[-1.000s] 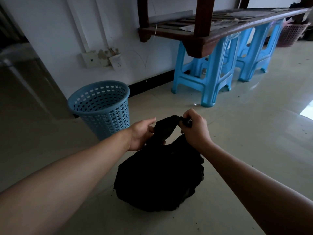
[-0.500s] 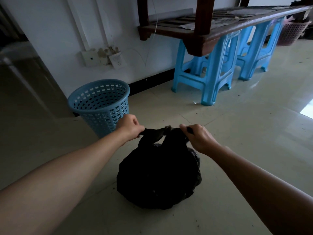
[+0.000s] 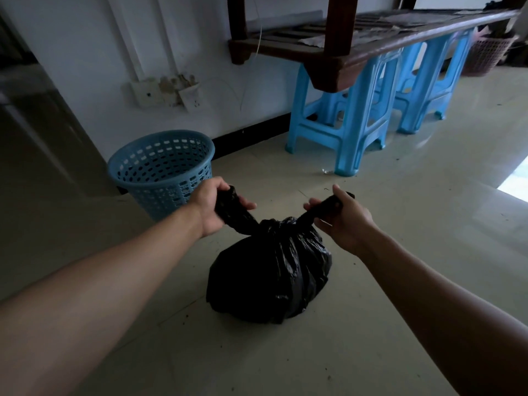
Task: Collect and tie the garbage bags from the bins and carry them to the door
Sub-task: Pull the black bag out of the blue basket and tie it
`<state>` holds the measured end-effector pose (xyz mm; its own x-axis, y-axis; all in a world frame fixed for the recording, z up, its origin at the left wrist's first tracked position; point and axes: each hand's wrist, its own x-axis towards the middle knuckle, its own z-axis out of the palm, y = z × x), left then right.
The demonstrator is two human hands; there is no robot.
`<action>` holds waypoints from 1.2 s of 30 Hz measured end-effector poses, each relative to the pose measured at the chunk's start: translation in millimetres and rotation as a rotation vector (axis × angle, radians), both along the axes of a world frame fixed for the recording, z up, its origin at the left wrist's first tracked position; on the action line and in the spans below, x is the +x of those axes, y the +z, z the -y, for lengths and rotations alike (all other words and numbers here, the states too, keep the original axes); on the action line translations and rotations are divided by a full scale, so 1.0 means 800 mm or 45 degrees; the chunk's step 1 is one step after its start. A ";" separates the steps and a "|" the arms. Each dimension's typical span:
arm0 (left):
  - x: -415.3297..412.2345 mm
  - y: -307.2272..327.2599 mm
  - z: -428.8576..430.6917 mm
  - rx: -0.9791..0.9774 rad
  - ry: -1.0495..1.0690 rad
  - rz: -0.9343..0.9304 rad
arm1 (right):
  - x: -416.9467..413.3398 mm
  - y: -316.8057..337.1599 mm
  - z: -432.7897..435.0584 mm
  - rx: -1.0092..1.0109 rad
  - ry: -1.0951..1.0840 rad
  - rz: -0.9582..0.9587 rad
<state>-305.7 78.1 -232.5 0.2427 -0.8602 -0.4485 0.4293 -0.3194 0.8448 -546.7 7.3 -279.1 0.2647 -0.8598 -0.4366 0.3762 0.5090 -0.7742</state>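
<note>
Evidently you are cinching the knot: your left grip (image 3: 213, 208) and right grip (image 3: 343, 221) each clench a twisted ear of the garbage bag (image 3: 271, 275), which sits on the floor (image 3: 414, 252) near the blue bin (image 3: 160, 172); next probably a second cross-over, then the lift

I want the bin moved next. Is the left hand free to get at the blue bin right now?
Probably not yet: the left hand grips one end of the black bag. The blue bin stands just beyond it, nothing between.
</note>
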 end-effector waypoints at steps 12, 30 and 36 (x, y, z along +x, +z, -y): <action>0.011 -0.037 -0.011 0.058 -0.100 0.991 | -0.031 -0.026 0.005 0.241 -0.309 -0.288; 0.001 -0.064 -0.027 0.434 -1.248 1.729 | 0.033 -0.063 -0.064 -0.100 0.314 -0.833; 0.001 -0.056 -0.022 0.388 -1.126 1.484 | 0.062 -0.058 -0.065 -0.534 0.244 -0.956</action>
<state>-304.7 96.0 -277.2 0.0455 -0.8277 -0.5593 -0.8436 -0.3317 0.4223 -497.3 59.0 -325.8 0.1911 -0.9586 -0.2113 -0.3698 0.1291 -0.9201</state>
